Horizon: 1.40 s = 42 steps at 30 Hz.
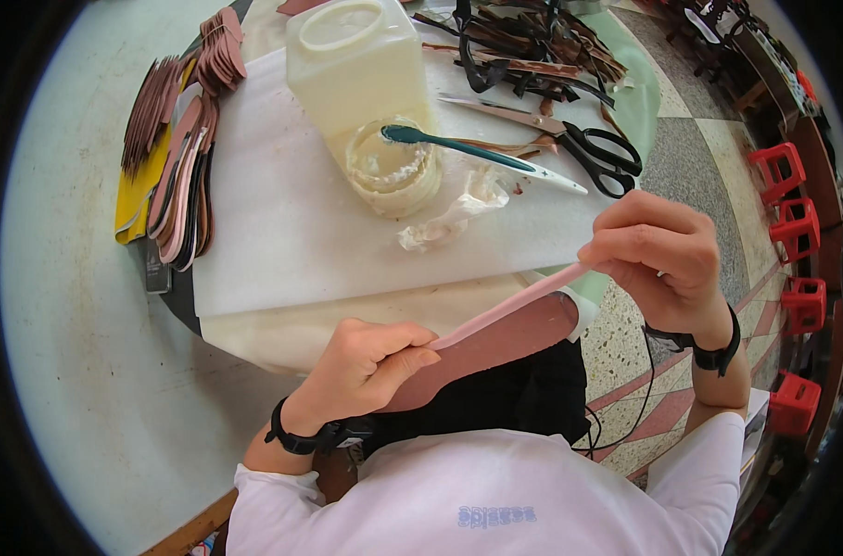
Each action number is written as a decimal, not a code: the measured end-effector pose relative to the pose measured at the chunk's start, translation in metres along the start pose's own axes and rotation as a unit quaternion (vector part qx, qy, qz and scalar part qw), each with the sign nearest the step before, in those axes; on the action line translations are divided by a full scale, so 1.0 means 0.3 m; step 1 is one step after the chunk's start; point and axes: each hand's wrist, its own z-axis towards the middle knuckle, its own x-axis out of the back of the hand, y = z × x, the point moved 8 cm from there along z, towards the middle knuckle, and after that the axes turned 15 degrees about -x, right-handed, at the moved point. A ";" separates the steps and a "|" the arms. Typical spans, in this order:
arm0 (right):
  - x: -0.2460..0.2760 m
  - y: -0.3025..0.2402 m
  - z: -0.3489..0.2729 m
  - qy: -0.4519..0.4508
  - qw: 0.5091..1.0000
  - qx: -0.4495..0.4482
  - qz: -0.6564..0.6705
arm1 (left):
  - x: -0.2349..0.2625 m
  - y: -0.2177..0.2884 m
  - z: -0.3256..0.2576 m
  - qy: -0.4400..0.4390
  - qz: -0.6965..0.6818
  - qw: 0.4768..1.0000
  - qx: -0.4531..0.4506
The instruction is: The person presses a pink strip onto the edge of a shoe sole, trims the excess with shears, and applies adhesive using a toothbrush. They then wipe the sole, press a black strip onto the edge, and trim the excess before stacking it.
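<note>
A narrow light-pink strip (519,298) runs taut between my hands, slanting up to the right. My left hand (370,366) pinches its lower end between thumb and fingers, together with the side of a dusty-rose insole (509,347). The insole lies just under the strip, above my lap, its rounded end pointing right. Whether strip and insole are joined is hard to see. My right hand (662,255) is closed on the strip's upper end, with fingertips and thumb together. Both wrists carry black bands.
On the white-covered table (282,250) stands a cloudy plastic jug (361,88) with a teal-and-white toothbrush (477,153) across its opening. Nearby are crumpled tissue (458,211), black-handled scissors (579,144), dark leather scraps (532,46) and stacked insoles (182,185). Red stools (799,232) stand right.
</note>
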 end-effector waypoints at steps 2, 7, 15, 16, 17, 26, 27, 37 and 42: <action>0.002 -0.007 0.006 0.000 1.000 0.000 -0.002 | 0.001 -0.001 0.003 -0.007 0.002 1.000 0.003; 0.009 -0.022 0.023 0.010 1.000 0.006 -0.004 | 0.003 -0.008 0.006 -0.009 0.005 1.000 -0.001; 0.015 -0.079 0.040 0.014 0.999 0.011 -0.042 | 0.035 -0.014 0.003 0.021 0.003 0.999 0.025; 0.013 -0.078 0.043 0.014 0.999 0.011 -0.043 | 0.038 -0.010 0.005 0.020 0.003 1.000 0.023; 0.011 -0.076 0.047 0.022 0.998 0.017 -0.060 | 0.042 -0.010 0.005 0.019 0.003 1.000 0.022; -0.037 -0.044 0.075 0.021 0.996 0.036 -0.081 | 0.092 -0.013 -0.017 0.025 -0.011 1.000 -0.001; -0.042 -0.042 0.078 0.023 0.995 0.036 -0.086 | 0.095 -0.017 -0.021 0.025 -0.012 1.000 -0.001; -0.095 -0.027 0.094 0.016 0.999 0.022 -0.035 | 0.130 -0.047 -0.066 0.098 -0.008 0.995 0.001; -0.115 -0.010 0.076 0.036 0.999 0.006 -0.012 | 0.132 -0.051 -0.089 0.124 -0.018 0.992 0.009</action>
